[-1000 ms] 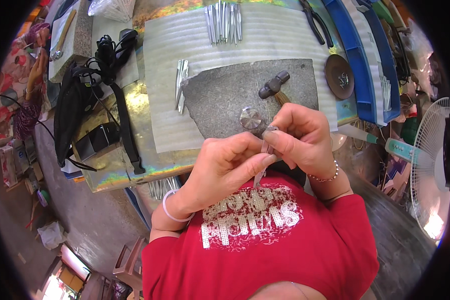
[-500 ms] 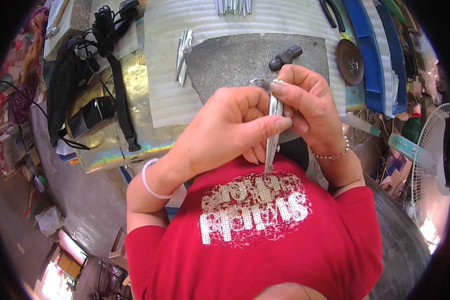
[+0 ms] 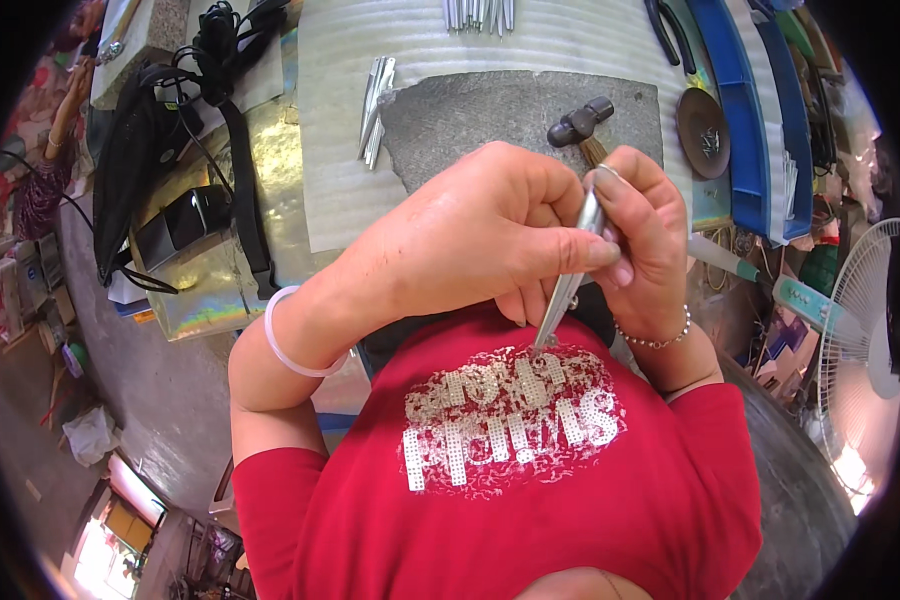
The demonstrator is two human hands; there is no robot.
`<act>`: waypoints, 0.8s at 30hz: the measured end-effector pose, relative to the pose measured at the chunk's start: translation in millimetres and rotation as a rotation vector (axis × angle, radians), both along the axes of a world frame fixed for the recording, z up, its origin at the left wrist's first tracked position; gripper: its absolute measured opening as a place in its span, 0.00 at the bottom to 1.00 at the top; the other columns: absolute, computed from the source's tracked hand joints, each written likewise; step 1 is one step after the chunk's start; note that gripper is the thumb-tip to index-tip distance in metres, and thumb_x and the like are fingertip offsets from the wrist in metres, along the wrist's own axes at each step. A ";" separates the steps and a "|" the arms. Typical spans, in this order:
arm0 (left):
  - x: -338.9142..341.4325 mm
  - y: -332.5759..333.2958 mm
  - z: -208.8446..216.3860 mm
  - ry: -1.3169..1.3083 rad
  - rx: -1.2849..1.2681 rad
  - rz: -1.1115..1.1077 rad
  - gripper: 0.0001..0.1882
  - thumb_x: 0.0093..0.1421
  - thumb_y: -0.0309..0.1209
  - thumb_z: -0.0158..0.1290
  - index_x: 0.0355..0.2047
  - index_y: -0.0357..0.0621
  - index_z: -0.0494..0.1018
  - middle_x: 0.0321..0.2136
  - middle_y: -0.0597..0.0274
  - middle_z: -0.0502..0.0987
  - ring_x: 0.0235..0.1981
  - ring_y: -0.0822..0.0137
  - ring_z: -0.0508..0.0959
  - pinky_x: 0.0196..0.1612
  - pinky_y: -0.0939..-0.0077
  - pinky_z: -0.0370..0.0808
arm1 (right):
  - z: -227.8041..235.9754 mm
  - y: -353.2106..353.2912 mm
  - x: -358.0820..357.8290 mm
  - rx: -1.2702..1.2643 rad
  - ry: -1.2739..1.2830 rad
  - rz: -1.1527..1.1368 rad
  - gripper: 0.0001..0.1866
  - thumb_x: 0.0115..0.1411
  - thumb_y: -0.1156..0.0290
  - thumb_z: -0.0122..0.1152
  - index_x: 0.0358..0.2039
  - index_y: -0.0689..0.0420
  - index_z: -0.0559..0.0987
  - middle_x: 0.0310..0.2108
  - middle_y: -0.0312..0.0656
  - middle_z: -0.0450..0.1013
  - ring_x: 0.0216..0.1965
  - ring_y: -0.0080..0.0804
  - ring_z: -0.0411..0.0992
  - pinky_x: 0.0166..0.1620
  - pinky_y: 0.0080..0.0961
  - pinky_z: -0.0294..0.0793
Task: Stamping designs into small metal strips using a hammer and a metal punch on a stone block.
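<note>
Left forearm slanting inward, the left hand (image 3: pixel 520 225) is arched, its thumb pressed along a slender silver metal piece (image 3: pixel 562 296); the right hand (image 3: pixel 653 230), raised and curled, pinches the upper end between thumb and forefinger. Seen from here, the piece is shiny and narrow, tilted, its lower end just before the red shirt (image 3: pixel 500 520), nearer than the ball-peen hammer (image 3: pixel 580 122)

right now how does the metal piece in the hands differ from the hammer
The metal piece is slim and silvery; the hammer has a thick dark head. The metal piece is held by the left hand and right hand; the hammer lies on the grey slab. Hands partly hide both.
</note>
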State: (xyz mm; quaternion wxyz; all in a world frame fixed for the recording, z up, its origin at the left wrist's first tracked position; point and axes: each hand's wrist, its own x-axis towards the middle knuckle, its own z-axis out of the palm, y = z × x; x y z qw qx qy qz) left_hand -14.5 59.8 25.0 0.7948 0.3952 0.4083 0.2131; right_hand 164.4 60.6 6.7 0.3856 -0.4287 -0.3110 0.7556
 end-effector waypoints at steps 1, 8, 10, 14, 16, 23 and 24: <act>1.1 0.7 1.5 -0.007 0.007 -0.018 0.12 0.58 0.34 0.57 0.28 0.37 0.71 0.15 0.64 0.74 0.14 0.78 0.75 0.16 0.88 0.70 | 1.0 -1.8 0.8 0.001 0.000 -0.002 0.07 0.61 0.72 0.54 0.27 0.58 0.71 0.17 0.33 0.68 0.10 0.11 0.57 0.12 0.09 0.52; 8.5 3.6 3.0 -0.084 -0.006 -0.069 0.13 0.58 0.34 0.58 0.26 0.37 0.69 0.14 0.64 0.74 0.14 0.76 0.76 0.15 0.87 0.71 | 3.4 -9.6 10.9 0.158 -0.103 -0.062 0.07 0.61 0.69 0.55 0.28 0.57 0.71 0.20 0.28 0.67 0.18 0.07 0.59 0.21 0.06 0.56; 11.6 3.0 3.3 -0.055 -0.028 -0.068 0.13 0.58 0.34 0.58 0.26 0.38 0.69 0.14 0.63 0.74 0.14 0.76 0.76 0.15 0.87 0.71 | 1.9 -9.9 14.1 0.116 -0.113 -0.048 0.07 0.61 0.69 0.55 0.28 0.57 0.71 0.20 0.28 0.67 0.18 0.07 0.59 0.21 0.07 0.56; 15.4 1.6 6.4 -0.097 -0.104 -0.059 0.13 0.58 0.35 0.58 0.26 0.39 0.69 0.14 0.63 0.74 0.13 0.75 0.76 0.15 0.88 0.71 | 0.4 -6.2 16.0 -0.038 0.091 -0.038 0.08 0.62 0.70 0.54 0.26 0.57 0.70 0.17 0.33 0.68 0.10 0.11 0.56 0.11 0.10 0.53; 17.1 -0.9 6.0 -0.108 -0.100 -0.005 0.12 0.59 0.34 0.57 0.26 0.39 0.69 0.14 0.64 0.74 0.13 0.75 0.75 0.15 0.88 0.70 | -2.5 -6.0 16.7 -0.045 0.116 -0.029 0.08 0.62 0.70 0.54 0.26 0.56 0.71 0.18 0.33 0.68 0.10 0.11 0.56 0.11 0.10 0.53; 18.5 -14.7 0.6 -0.086 -0.083 0.051 0.11 0.59 0.33 0.56 0.28 0.39 0.69 0.14 0.65 0.74 0.12 0.77 0.74 0.14 0.89 0.69 | -4.7 -12.5 15.5 -0.104 0.141 -0.001 0.07 0.61 0.70 0.56 0.26 0.56 0.72 0.17 0.31 0.67 0.10 0.11 0.56 0.11 0.09 0.52; 17.8 -15.9 1.0 -0.096 -0.063 0.057 0.13 0.59 0.34 0.56 0.27 0.36 0.69 0.15 0.62 0.75 0.13 0.74 0.75 0.15 0.87 0.70 | -4.6 -13.8 14.9 -0.110 0.138 -0.002 0.07 0.61 0.70 0.56 0.26 0.56 0.72 0.17 0.31 0.67 0.10 0.10 0.56 0.11 0.09 0.52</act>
